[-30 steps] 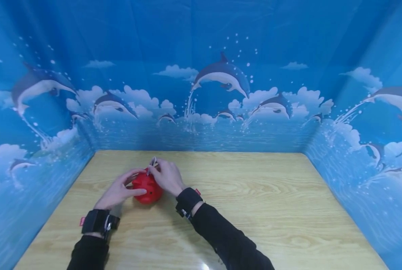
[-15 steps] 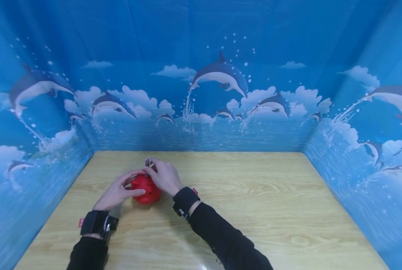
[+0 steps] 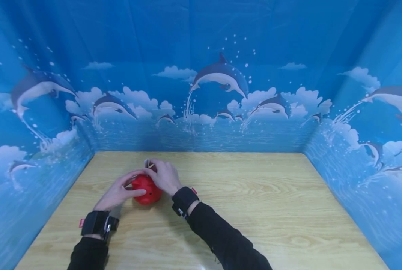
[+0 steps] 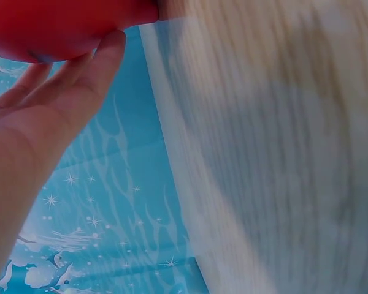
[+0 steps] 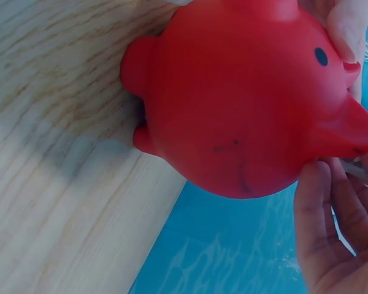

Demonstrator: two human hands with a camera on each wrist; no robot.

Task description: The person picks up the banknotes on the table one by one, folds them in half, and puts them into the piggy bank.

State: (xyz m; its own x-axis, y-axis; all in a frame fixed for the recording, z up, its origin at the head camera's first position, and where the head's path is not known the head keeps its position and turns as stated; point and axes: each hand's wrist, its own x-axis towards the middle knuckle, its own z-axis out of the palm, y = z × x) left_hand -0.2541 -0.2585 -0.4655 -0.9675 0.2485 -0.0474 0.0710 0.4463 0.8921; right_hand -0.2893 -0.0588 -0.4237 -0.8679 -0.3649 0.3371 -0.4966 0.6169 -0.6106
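Note:
A red piggy bank (image 3: 146, 191) stands on the left part of the wood-grain table, its dark eye facing the near side. My left hand (image 3: 118, 191) grips it from the left, thumb in front and fingers behind. In the left wrist view, fingers of that hand (image 4: 55, 110) touch the red body (image 4: 61, 27). At the top of the bank, my right hand (image 3: 165, 176) pinches a thin greyish-white piece (image 3: 147, 163) whose kind I cannot tell. The right wrist view has my right fingertips (image 5: 316, 177) beside the bank's ear (image 5: 349, 131), the pale piece (image 5: 356, 170) partly hidden among them.
The wood-grain table (image 3: 255, 202) extends to the right of the hands. A blue dolphin-print curtain (image 3: 201, 131) encloses its back and both sides. Both wrists carry black straps, and the sleeves are black.
My right hand has shifted slightly left with the thin piece, which now stands more upright and lower at the bank's top. My left hand keeps its grip in nearly the same place.

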